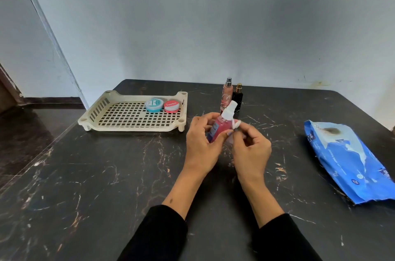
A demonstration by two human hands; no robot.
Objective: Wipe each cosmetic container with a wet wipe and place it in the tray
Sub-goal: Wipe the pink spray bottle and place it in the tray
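Hands are both occupied: the pink spray bottle [220, 126] is gripped by the left hand [203, 141] just right of the tray [94, 120], and a wet wipe [236, 125] is pinched by the right hand [250, 145]. Slippage from the wet grip could be risked; the perfume bottles [232, 96] behind could be toppled.

Lots of bare dark table [96, 186] near the front edge, on the left side and between the two arms. Cream tray [132, 126] far left, with open floor in its front and left parts. Two small round jars, blue jar [154, 105] and red jar [171, 106], side by side in the tray's back right corner. Clear gap between tray and left hand [201, 143]. Two upright bottles, pink bottle [227, 95] and black bottle [237, 98], touching or nearly so, just behind the hands, blocking the way back there. Wide open strip between right hand [251, 149] and blue wipes pack [350, 160]. Pack flat near the right edge.
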